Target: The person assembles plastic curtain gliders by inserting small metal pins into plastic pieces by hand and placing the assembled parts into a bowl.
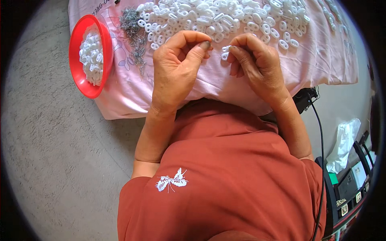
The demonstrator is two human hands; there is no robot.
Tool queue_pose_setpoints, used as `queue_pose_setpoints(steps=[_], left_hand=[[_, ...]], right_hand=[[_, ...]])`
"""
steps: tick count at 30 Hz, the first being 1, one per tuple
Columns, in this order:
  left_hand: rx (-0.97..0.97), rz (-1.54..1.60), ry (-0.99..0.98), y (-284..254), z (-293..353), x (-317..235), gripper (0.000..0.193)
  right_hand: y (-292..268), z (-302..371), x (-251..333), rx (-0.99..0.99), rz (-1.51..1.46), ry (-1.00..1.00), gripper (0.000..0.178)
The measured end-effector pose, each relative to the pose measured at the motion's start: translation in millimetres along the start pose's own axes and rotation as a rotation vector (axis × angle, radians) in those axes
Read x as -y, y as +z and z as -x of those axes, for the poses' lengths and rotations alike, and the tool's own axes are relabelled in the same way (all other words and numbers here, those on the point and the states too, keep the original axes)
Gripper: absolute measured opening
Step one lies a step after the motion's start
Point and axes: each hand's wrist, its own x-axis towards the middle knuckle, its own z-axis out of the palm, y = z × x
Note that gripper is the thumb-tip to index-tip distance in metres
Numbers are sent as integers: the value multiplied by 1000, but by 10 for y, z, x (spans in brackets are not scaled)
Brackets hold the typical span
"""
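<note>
My right hand point(259, 66) pinches a small white plastic piece with two holes point(224, 56) between thumb and fingertips, just above the near part of the pink cloth point(217, 82). A short gap to its left, my left hand point(177, 70) is closed, thumb pressed against the forefinger; whatever is in that pinch is too small or hidden to make out. Beyond both hands spreads a big heap of similar white two-holed oval pieces point(193, 18). Left of the heap lies a pile of thin grey metal wire bits point(130, 22), trailing toward me.
A red bowl point(75, 76) with white pieces point(91, 54) in it stands tilted at the cloth's left edge. More white pieces point(329, 18) lie far right. A black cable point(321, 148) hangs at my right, near a clear plastic bag point(343, 140) and a dark rack point(348, 188).
</note>
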Motion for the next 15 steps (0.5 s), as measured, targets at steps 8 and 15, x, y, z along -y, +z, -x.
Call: queue_pose_setpoints(steps=[8,15], left_hand=[[-6,47,-12,149,8,57,10],[2,116,-51,192,7,95,11]], right_hand=[[-20,-1,-10,44,38,-36,3],[-16,-3,-24,41,26,-66,4]])
